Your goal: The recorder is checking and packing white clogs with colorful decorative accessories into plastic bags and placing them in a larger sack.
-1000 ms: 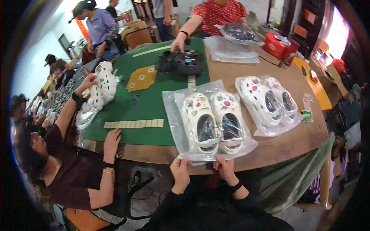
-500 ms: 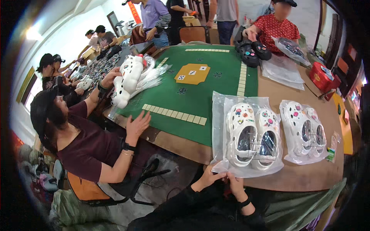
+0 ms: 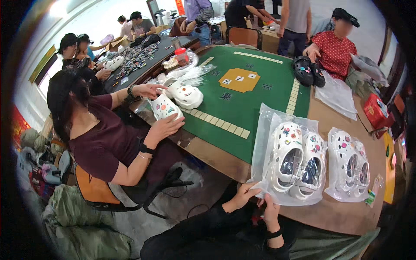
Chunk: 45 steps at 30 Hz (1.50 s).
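Note:
At the table's near edge lies a clear plastic bag (image 3: pixel 260 149) with a pair of white clogs (image 3: pixel 281 167) inside, their toes pointing away and colourful charms on the uppers. My left hand (image 3: pixel 242 198) pinches the near left corner of this bag. Close beside it, my right hand (image 3: pixel 271 212) is closed at the bag's near edge, fingertips pressed together. A small reddish thing shows dimly between my hands, too dark to name. Right of the bag, a second bagged pair of white clogs (image 3: pixel 346 167) lies untouched.
A green mahjong mat (image 3: pixel 208 97) covers the table's middle. At left a co-worker handles white clogs (image 3: pixel 188 95); across, another reaches toward black clogs (image 3: pixel 303 71). A red box (image 3: pixel 376 112), an empty-looking plastic bag (image 3: pixel 336 95) and a small green packet (image 3: pixel 370 197) lie at right.
The view has swung left. The co-worker at left has lowered the white clogs to the table, and one hand now touches a shoe's opening. My hands stay at the bag's near edge.

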Each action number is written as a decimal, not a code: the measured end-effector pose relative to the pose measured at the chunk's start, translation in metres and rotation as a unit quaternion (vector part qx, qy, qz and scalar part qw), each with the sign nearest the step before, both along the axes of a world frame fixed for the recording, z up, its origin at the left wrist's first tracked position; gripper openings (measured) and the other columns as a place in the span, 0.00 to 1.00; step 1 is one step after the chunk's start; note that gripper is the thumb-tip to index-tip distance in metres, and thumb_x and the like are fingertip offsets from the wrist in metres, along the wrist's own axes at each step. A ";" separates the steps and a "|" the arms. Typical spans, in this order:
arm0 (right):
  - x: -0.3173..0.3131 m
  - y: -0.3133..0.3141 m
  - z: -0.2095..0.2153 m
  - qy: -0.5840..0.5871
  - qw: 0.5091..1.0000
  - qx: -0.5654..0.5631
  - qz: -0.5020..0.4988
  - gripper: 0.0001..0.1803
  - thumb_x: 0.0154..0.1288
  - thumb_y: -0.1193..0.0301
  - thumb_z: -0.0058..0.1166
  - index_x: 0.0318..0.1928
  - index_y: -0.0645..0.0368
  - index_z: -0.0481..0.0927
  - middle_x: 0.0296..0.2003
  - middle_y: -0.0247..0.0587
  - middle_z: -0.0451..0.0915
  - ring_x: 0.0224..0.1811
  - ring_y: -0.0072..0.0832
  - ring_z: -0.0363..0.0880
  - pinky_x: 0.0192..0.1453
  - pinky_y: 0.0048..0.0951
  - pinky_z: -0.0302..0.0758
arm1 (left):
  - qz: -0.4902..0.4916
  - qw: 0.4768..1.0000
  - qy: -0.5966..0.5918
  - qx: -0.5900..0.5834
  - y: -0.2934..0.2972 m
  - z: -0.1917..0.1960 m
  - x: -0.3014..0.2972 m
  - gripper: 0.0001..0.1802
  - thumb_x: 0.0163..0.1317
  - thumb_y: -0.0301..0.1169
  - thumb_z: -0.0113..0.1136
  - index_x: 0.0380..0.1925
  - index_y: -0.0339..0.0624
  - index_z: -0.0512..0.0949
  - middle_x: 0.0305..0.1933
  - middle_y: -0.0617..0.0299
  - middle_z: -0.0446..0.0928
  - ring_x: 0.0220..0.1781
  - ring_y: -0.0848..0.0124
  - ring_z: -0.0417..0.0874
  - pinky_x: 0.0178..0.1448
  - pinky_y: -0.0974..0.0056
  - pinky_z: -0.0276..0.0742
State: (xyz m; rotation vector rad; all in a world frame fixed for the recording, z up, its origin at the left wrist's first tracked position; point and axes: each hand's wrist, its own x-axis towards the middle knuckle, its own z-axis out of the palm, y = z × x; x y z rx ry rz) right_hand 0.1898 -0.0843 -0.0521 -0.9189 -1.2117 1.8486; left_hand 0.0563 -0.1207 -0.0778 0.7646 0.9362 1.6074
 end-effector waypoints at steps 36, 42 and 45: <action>0.015 0.013 -0.013 -0.016 0.995 -0.003 0.103 0.19 0.67 0.59 0.45 0.27 0.61 0.76 0.22 0.37 0.76 0.25 0.23 0.73 0.30 0.22 0.68 | -0.148 0.986 0.070 0.007 0.003 0.030 -0.011 0.08 0.60 0.24 0.53 0.39 0.33 0.72 0.27 0.61 0.76 0.27 0.74 0.77 0.34 0.69 0.73; 0.011 0.011 -0.006 -0.024 0.995 0.010 0.096 0.19 0.67 0.58 0.45 0.29 0.61 0.77 0.22 0.35 0.76 0.25 0.22 0.73 0.30 0.21 0.68 | -0.132 0.988 0.079 -0.011 0.002 0.030 -0.012 0.11 0.61 0.28 0.54 0.40 0.33 0.73 0.30 0.62 0.76 0.30 0.75 0.76 0.38 0.68 0.72; 0.012 0.012 -0.002 -0.027 0.994 0.003 0.103 0.18 0.67 0.58 0.45 0.32 0.61 0.77 0.23 0.35 0.76 0.25 0.21 0.73 0.30 0.21 0.68 | -0.139 0.988 0.071 -0.003 0.004 0.033 -0.012 0.07 0.63 0.27 0.51 0.36 0.32 0.73 0.28 0.59 0.75 0.27 0.73 0.77 0.33 0.67 0.73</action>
